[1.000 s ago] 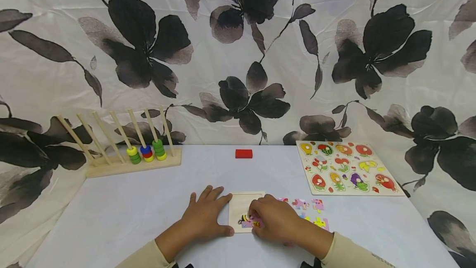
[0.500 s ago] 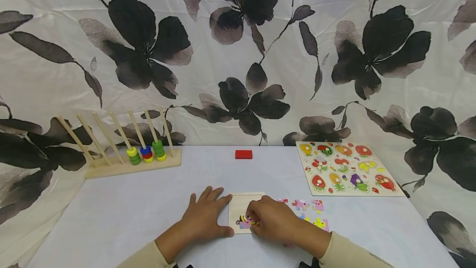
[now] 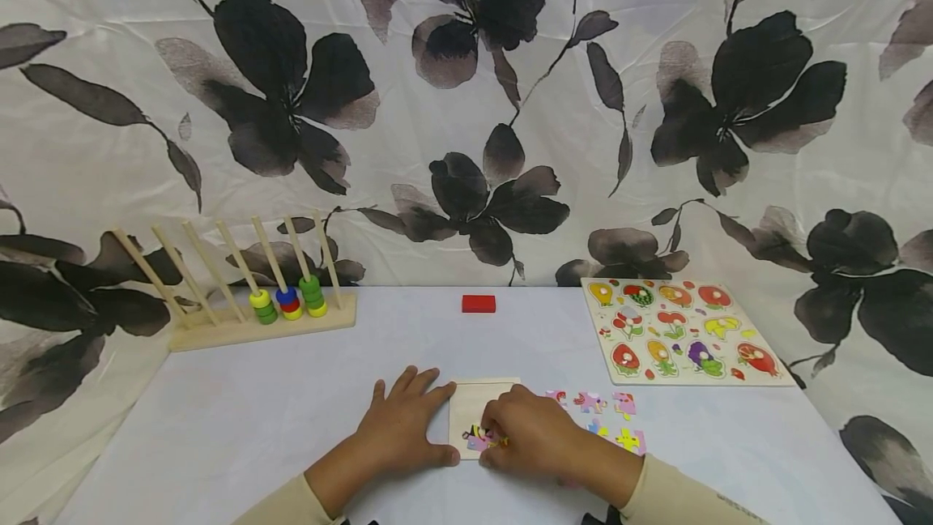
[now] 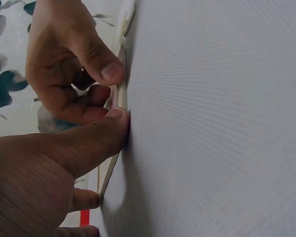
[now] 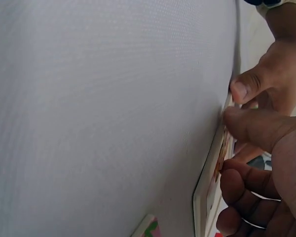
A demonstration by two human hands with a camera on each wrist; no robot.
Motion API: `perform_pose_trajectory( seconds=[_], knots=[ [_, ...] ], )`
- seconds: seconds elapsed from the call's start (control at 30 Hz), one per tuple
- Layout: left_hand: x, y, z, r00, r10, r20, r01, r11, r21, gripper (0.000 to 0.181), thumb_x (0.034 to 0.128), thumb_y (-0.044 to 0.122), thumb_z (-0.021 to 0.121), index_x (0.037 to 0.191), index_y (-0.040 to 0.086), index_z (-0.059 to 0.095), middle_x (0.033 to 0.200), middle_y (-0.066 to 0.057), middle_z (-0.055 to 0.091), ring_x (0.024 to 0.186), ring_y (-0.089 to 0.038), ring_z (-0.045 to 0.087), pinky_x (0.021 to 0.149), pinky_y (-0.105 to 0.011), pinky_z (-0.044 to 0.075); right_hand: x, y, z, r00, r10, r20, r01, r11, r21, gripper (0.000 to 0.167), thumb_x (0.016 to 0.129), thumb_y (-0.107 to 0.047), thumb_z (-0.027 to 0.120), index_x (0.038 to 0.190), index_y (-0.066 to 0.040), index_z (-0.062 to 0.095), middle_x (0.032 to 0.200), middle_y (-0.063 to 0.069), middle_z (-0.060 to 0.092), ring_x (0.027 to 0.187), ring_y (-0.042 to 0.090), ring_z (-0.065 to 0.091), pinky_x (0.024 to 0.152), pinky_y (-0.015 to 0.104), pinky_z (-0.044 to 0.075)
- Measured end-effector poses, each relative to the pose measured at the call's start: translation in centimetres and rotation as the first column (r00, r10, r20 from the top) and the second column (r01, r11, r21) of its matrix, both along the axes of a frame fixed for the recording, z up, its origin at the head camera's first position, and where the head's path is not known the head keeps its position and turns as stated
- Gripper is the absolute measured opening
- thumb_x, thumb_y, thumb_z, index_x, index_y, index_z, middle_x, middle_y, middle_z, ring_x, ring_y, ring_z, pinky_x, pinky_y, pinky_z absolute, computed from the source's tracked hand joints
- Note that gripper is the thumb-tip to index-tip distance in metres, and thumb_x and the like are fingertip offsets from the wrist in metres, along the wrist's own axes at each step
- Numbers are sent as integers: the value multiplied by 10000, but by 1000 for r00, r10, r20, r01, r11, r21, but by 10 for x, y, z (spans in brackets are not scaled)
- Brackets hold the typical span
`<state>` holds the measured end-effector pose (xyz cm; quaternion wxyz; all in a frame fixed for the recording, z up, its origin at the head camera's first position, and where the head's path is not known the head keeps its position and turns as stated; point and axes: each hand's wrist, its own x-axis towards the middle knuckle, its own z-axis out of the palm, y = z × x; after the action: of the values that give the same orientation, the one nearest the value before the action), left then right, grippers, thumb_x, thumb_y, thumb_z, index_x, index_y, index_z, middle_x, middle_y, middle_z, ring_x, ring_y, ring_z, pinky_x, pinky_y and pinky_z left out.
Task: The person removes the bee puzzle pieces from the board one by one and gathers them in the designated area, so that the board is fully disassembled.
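A shallow wooden puzzle tray (image 3: pixel 466 407) lies on the white table in front of me. Joined jigsaw pieces (image 3: pixel 475 437) with a bee picture sit in its near left corner. My left hand (image 3: pixel 401 421) rests at the tray's left side, fingers spread, with thumb and index finger touching its edge. Over the tray's near right part, my right hand (image 3: pixel 535 434) curls its fingers and thumb at a jigsaw piece among the joined ones, which it mostly hides. In the right wrist view, the right thumb and fingers (image 5: pixel 234 185) are at the tray's near edge and pieces.
Several loose jigsaw pieces (image 3: pixel 589 402) lie right of the tray, partly behind the right hand. A fruit peg puzzle board (image 3: pixel 685 347) is at the back right. A red block (image 3: pixel 479 304) stands at the back, and a peg rack with coloured rings (image 3: pixel 262 332) at the back left.
My right hand has shifted slightly left over the tray, toward the bee picture, its fingers still curled at the jigsaw piece. The left hand has stayed at the tray's edge.
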<state>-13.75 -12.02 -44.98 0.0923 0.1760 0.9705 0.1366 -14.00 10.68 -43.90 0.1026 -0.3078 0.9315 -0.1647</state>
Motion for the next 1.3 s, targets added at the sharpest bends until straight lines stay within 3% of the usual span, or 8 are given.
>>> perform_pose_trajectory(
  seconds=[0.27,0.5,1.07,1.3],
  knots=[
    [1,0,1,1000,3,5,-3,1000,3,933,697,633,857,1475,208,567,1564,-106,439,1471,-439,305,1074,-795,194,3,1,-1,1000,24,-20,-24,1000,-4,214,782,-259,845,928,-224,694,767,-177,510,805,45,463,603,230,426],
    [1,1,-2,1000,6,-7,-6,1000,4,929,690,618,870,1468,204,575,1556,-108,449,1466,-437,314,1072,-794,202,11,18,5,999,-12,-43,11,1000,-29,235,757,-196,833,919,-243,669,799,-175,513,831,44,469,605,238,425],
    [1,3,-3,1000,16,5,-16,1000,-4,931,681,600,882,1469,208,576,1554,-109,450,1463,-436,315,1065,-802,202,24,82,4,991,-136,-23,135,990,-40,266,751,-232,843,929,-268,649,823,-177,495,823,29,459,597,246,427],
    [-1,4,-1,999,28,26,-27,1000,-13,939,680,599,884,1475,210,571,1564,-107,441,1471,-436,299,1073,-800,186,33,105,3,981,-186,-50,186,982,-9,287,759,-267,864,938,-278,640,832,-180,488,780,-4,449,617,249,429]
  ],
)
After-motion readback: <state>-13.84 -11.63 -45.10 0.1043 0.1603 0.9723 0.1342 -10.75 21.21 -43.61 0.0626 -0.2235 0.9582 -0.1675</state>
